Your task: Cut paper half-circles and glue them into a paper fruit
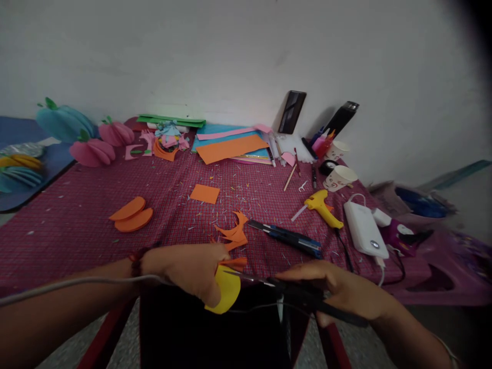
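Yellow paper [229, 289] juts right of the left hand [194, 270] pinching it at lower centre, the right hand [340, 287] gripping scissors [298, 293].

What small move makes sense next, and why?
Perhaps a small snip with the scissors: the right hand holds them, a blade reaches over the yellow paper, and the left hand pinches that beside some orange paper.

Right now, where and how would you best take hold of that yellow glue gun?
I'd take the yellow glue gun by its handle, from the near side: the handle slants toward the person, ending by the black cord, while a pale stick juts out left.
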The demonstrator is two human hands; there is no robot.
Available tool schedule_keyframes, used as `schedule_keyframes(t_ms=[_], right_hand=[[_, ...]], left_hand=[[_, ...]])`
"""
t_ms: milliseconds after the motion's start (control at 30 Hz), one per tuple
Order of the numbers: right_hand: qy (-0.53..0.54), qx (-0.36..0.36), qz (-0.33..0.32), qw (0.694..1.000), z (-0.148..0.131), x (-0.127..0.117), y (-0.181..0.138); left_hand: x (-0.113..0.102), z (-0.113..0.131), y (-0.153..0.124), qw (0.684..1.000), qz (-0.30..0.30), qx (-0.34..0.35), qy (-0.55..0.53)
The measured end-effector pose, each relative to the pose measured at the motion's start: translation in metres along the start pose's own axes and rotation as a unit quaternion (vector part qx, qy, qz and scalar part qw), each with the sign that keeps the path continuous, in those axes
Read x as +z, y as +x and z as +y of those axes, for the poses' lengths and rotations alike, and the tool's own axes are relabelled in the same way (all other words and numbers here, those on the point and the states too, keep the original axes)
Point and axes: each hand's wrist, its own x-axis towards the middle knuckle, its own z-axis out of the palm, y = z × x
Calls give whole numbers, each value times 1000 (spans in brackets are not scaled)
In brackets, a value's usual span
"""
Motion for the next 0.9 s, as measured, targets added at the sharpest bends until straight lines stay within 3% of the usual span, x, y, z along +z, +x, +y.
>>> schedule_keyframes(t_ms=[267,533,900], right_hand=[[-23,-34,-23,999,-9,-1,7],[-32,-51,-25,998,-9,-1,7],[-73,-54,-1,996,-8,2,6]], left_hand=[[5,15,-6,991,24,-100,83],[7,6,-2,997,14,-65,43],[9,11,-5,995,33,-84,44]])
